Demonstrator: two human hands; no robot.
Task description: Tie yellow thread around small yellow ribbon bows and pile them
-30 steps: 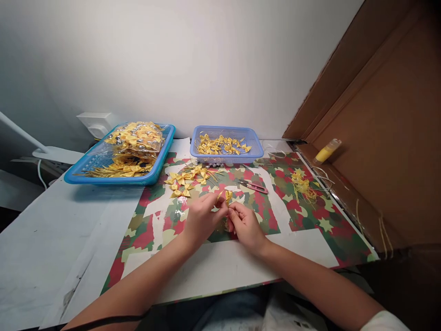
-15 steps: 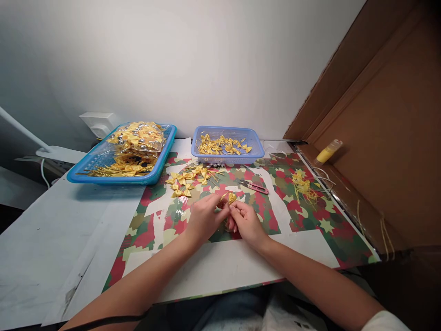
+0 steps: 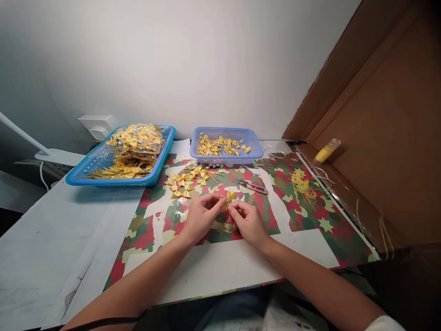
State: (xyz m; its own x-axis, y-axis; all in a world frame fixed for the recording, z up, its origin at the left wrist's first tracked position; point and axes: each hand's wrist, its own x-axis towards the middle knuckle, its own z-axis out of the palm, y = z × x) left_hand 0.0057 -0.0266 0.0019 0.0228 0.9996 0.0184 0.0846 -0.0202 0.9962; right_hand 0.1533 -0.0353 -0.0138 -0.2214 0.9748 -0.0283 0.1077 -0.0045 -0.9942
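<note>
Between my two hands is a yellow ribbon bow with thin gold cord looping from it. My left hand pinches the cord just left of the bow. Below the bow, my right hand has its thumb and fingers closed on its lower part; what exactly lies under the fingertips is hidden. Several finished-looking yellow bows with gold cord tails lie beyond my left hand. A pair of pink thread snips rests past my right hand. Small silver beads sit by the blue-violet basket.
At the left stands a blue basket holding bows and a clear bag of bows with silver beads. Yellow thread scraps lie on the right of the patterned mat. A yellow thread spool sits by the cardboard wall.
My left hand has turned and drawn slightly left and down, its fingers now stretched along the cord. The bow shows more openly, and a cord loop stands out above it.
</note>
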